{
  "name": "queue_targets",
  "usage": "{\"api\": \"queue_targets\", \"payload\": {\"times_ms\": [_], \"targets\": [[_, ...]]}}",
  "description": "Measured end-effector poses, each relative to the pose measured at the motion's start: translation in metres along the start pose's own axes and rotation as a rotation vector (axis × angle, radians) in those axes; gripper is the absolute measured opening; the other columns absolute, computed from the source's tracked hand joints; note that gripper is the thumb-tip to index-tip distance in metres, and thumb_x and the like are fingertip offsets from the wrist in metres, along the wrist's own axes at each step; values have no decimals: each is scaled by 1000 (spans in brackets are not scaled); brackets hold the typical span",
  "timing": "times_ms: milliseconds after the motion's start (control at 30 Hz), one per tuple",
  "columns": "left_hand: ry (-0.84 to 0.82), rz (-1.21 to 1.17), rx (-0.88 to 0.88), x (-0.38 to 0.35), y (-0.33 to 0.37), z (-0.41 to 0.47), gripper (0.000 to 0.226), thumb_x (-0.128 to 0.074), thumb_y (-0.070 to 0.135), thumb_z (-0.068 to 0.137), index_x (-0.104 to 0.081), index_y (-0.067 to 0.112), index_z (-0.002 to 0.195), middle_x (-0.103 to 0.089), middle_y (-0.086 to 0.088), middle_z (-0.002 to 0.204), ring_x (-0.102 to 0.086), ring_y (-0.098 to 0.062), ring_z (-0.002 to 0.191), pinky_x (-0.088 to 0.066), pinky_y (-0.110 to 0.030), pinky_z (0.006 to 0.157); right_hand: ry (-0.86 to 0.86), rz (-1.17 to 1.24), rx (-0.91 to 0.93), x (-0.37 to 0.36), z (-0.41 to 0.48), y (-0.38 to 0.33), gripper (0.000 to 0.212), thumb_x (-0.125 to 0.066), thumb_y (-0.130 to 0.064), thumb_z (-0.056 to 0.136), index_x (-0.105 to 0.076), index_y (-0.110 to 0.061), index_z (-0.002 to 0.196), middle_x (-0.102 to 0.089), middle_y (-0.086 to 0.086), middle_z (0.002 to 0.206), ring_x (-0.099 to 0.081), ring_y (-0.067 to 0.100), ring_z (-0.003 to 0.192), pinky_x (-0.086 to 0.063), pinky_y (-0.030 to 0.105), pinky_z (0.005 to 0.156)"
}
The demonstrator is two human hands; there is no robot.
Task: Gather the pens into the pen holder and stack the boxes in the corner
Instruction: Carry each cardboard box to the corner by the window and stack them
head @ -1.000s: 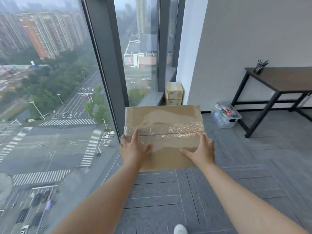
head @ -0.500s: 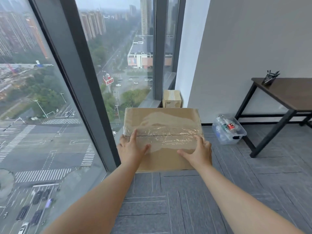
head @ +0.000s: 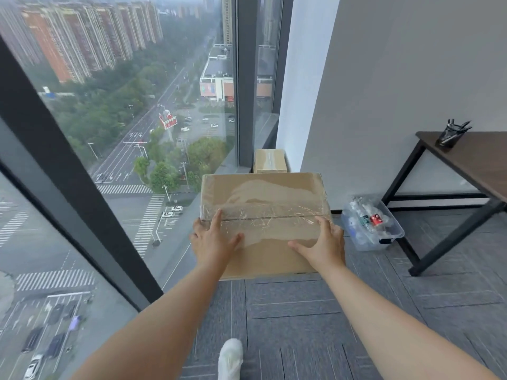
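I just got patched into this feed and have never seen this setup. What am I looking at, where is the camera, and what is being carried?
There is no machine here: a person works bare-handed, and the one camera sits on their head, looking forward and down. The left hand and right hand each have a grip on the sides of a large taped cardboard box, carried above the grey carpet. Ahead, a smaller box sits in the corner by the window. To the right stand a clear plastic bin and a table with a pen holder.

The large box (head: 263,215) sits between both hands, left hand (head: 212,244) and right hand (head: 322,246). Behind it, the small box (head: 270,160) in the corner; right, the bin (head: 395,237); farther right, the pen holder (head: 450,135) on the tabletop (head: 482,157).
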State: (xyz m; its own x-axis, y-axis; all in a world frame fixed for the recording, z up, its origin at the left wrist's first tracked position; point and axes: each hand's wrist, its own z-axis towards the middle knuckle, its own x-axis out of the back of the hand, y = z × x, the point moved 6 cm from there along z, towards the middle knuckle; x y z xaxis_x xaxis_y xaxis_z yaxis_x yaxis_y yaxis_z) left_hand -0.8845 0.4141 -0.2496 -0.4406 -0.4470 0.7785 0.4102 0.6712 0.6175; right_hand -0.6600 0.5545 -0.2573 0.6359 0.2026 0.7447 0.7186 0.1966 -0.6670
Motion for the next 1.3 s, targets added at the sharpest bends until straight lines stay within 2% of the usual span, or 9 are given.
{"api": "queue_targets", "payload": {"times_ms": [300,467,567,767,933,1300], "targets": [[-35,13,-28,-29,59,188,76,-64,52,77,-27,41,142,-15,-16,152,-24,-39,133,-29,-46,108,3,11,-82,-51,177,-33,90,-77,-57,59,-33,-30,132,-29,11,136,-37,30,124,-40,42,103],[-47,12,-52,-34,101,282,76,-66,51,77,-27,41,141,-16,-15,152,-24,-40,135,-31,-47,107,22,10,-114,-61,266,-61,90,-76,-57,59,-32,-31,133,-31,11,132,-41,29,118,-44,41,96],[-40,-7,-63,-37,122,322,75,-66,50,77,-28,41,141,-16,-15,152,-23,-39,135,-31,-48,107,21,-6,-109,-62,312,-74,90,-76,-57,60,-32,-30,134,-32,10,130,-43,29,115,-45,38,92],[-49,-27,-28,-56,142,393,76,-65,50,78,-27,39,142,-12,-19,154,-17,-41,138,-25,-49,110,-24,-24,-85,-76,394,-91,88,-75,-57,60,-33,-32,133,-33,9,129,-42,30,119,-45,42,95],[-20,-22,24,-82,163,455,77,-65,52,77,-27,39,142,-14,-18,153,-21,-42,137,-27,-49,109,-75,-17,-60,-92,476,-93,87,-76,-57,60,-34,-32,132,-32,10,132,-40,30,123,-40,43,102],[-20,1,119,-148,233,600,72,-62,52,80,-28,37,142,-10,-18,155,-13,-36,143,-20,-45,114,-185,-86,-17,-117,670,-96,86,-73,-57,62,-33,-33,134,-32,9,133,-40,30,122,-39,41,103]]}}
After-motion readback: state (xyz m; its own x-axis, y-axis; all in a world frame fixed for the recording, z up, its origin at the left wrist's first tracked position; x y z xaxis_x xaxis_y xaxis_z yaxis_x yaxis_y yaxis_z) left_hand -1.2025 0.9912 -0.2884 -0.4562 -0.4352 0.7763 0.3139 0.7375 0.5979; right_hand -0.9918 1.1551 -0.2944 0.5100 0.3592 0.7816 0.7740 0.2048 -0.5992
